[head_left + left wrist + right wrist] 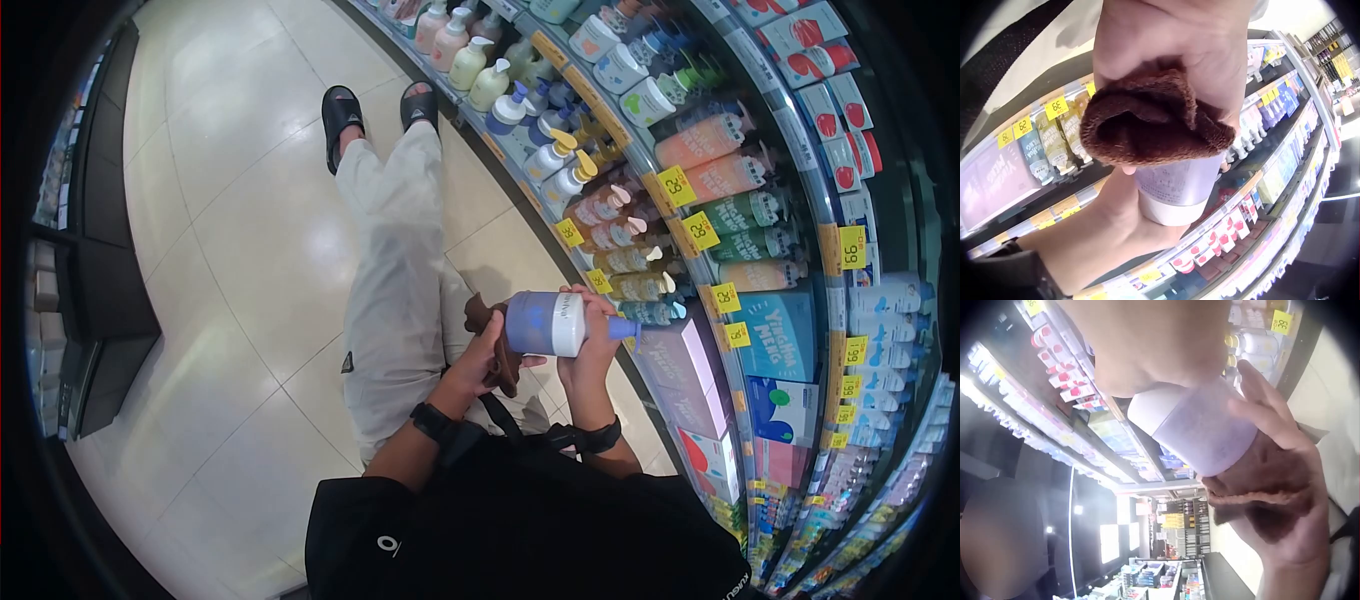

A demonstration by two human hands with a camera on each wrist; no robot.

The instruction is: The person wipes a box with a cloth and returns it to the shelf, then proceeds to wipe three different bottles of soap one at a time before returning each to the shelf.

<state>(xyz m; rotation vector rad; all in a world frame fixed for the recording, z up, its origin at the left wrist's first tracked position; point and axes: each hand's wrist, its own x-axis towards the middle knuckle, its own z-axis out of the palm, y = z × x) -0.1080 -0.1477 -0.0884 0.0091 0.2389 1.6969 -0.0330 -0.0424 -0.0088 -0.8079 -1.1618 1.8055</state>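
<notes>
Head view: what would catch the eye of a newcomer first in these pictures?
A person holds a lavender pump bottle sideways in the middle of the head view, with a brown cloth bunched at its bottom end. To the right, curved shelves are packed with bottles and boxes and dotted with yellow price tags.

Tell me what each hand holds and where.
Right hand: pump bottle, by its white top end. Left hand: brown cloth, bunched against the bottle's purple base.
</notes>
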